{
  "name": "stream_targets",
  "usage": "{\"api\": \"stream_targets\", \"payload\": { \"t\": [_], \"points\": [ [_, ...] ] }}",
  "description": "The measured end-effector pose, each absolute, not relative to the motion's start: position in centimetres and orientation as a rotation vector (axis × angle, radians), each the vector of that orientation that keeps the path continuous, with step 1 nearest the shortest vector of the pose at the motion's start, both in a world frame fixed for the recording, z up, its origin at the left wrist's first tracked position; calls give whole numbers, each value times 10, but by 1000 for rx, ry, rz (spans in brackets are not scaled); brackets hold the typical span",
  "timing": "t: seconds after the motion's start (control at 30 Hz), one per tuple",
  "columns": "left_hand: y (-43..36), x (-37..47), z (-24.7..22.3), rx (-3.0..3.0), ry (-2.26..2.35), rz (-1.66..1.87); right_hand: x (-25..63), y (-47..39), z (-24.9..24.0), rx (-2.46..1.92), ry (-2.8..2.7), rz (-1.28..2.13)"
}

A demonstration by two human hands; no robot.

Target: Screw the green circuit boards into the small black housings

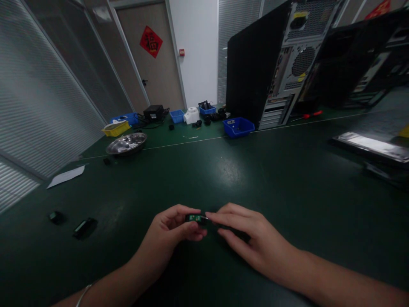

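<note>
Near the front middle of the green table, my left hand (179, 228) pinches a small black part with a green circuit board (194, 218) between thumb and fingers. My right hand (247, 230) is just to the right, its index fingertip at the right end of the part, where a thin shiny piece shows. Its thumb is apart from the index finger, and nothing clear is seen between them. Two small dark parts, one (84, 228) with a greenish strip and another (56, 217), lie on the table at the left.
A metal bowl (127, 144), a yellow tray (116, 128) and a blue bin (238, 127) stand toward the back. A computer tower (255, 64) rises at the back right. White paper (66, 176) lies at the left, a flat shiny device (373, 146) at the right.
</note>
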State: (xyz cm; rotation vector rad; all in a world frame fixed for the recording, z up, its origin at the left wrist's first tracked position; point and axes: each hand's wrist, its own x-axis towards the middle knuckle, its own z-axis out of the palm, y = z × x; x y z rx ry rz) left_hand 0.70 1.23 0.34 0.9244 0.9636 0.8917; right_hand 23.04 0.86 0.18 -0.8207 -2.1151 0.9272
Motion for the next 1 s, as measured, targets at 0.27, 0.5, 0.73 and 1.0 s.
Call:
{"api": "stream_targets", "payload": {
  "t": [0.27,0.5,0.73,1.0],
  "points": [
    [13,8,5,878,932,889,231,8,1,-820,-2109,951],
    [14,8,6,855,918,885,231,8,-2,-794,-2105,941],
    [11,10,7,878,953,908,231,8,0,-802,-2099,967],
    [10,9,6,955,1019,890,231,9,0,-800,-2106,967]
  ]
}}
